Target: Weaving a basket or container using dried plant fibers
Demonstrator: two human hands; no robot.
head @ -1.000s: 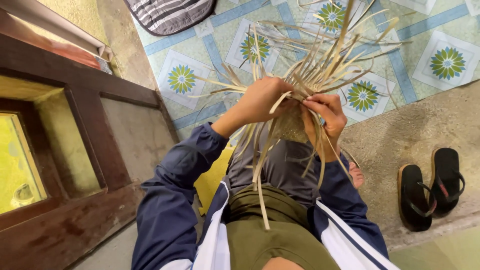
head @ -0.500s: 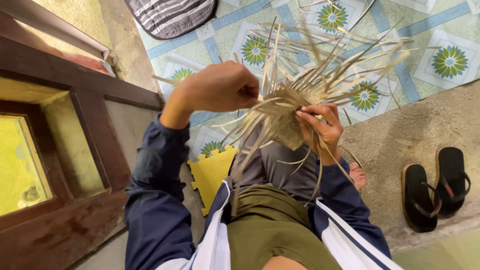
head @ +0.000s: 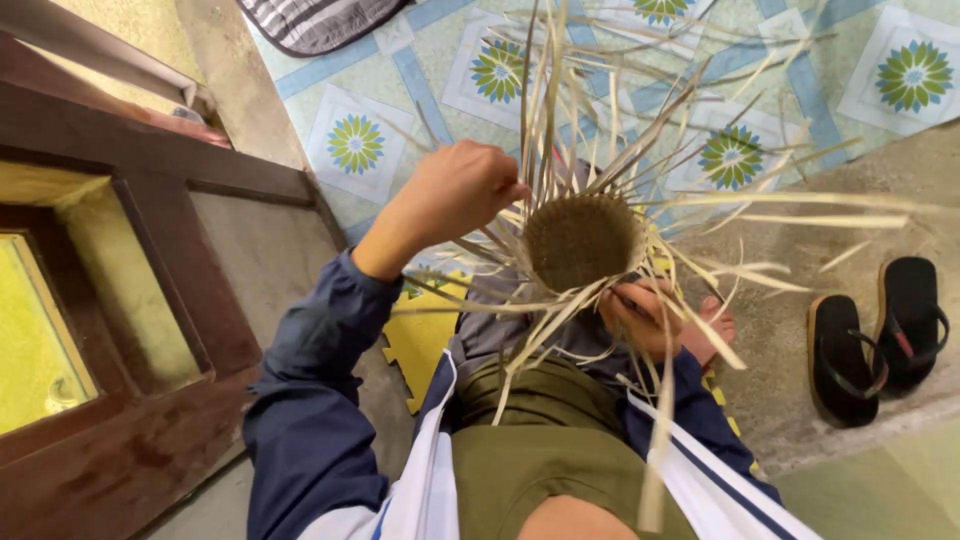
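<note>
A half-woven round basket of pale dried straw strips (head: 583, 240) sits mid-frame above the lap, mouth facing up. At nine o'clock, the left hand (head: 452, 190) pinches upright strands, seemingly to tension them; at five o'clock, the right hand (head: 640, 318) grips its underside, steadying it.

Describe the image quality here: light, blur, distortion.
Head view: even soft light, faint shadows; wide-lens bending at the edges, seen on the wooden door; the small woven basket is sharp, as are the left hand and right hand; the nearest strip tips blur.
</note>
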